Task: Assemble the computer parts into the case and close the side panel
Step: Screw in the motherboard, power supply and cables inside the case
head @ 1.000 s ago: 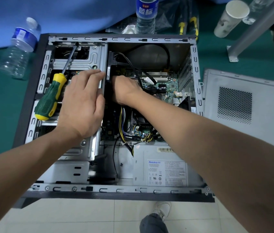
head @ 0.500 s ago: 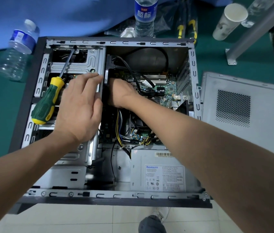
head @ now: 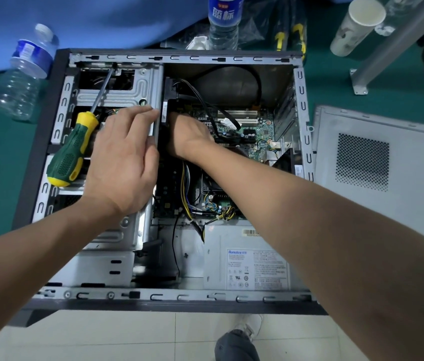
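Both hands in case (head: 49, 142), barely moved since prior frame.
L hand (head: 125, 162) flat, fingers straight on drive cage (head: 117, 92); R hand (head: 187, 136) grip can't tell, fingers hidden.

"Huntkey" on power supply (head: 252, 259) label.
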A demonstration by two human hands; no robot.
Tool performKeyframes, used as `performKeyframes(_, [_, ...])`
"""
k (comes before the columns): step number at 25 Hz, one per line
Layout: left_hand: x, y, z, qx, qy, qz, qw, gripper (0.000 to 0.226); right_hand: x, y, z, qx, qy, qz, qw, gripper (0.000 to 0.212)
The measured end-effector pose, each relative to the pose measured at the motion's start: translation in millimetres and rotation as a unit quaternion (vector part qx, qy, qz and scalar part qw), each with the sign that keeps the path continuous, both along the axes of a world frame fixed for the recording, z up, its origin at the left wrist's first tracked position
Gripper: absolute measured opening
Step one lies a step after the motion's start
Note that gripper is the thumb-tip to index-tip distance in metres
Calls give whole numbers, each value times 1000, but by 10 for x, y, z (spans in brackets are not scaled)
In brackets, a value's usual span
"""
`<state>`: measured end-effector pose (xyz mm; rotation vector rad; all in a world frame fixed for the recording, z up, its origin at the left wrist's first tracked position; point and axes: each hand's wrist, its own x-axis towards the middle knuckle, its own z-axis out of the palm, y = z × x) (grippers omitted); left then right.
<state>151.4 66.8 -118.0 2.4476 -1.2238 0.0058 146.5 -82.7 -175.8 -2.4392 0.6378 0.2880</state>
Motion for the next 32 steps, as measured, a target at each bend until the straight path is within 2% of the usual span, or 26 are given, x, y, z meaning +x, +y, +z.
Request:
performKeyframes(6, [-3, 9, 11, 0, -3, -3, 1000, 51, -3, -2, 16, 34, 8, 49, 998, 27])
performKeyframes(13, [-10, 10, 5, 5, 3, -1, 1000, 50, -18, 26, 14, -17, 4, 38, 999, 30])
performKeyframes(17, [-13, 15, 19, 8, 3, -2, 1000, 51, -66, 9, 29, 26, 11, 32, 999, 33])
performKeyframes(21, [20, 10, 0, 8, 1, -4, 1000, 51, -37, 47, 15, 12, 20, 14, 1000, 30])
performKeyframes(24, [13, 9, 0, 8, 4, -2, 1000, 51, -81, 48, 59, 14, 10, 42, 999, 34])
performKeyframes(29, [23, 9, -6, 11, 6, -2, 1000, 51, -169, 63, 69, -32, -14, 61, 998, 14])
performKeyframes(30, [28, 9, -8, 13, 6, -2, 1000, 52, -178, 76, 75, -58, -9, 82, 995, 15])
performKeyframes(32, [31, 8, -9, 14, 4, -2, 1000, 53, -239, 122, 97, -136, -19, 183, 973, 24])
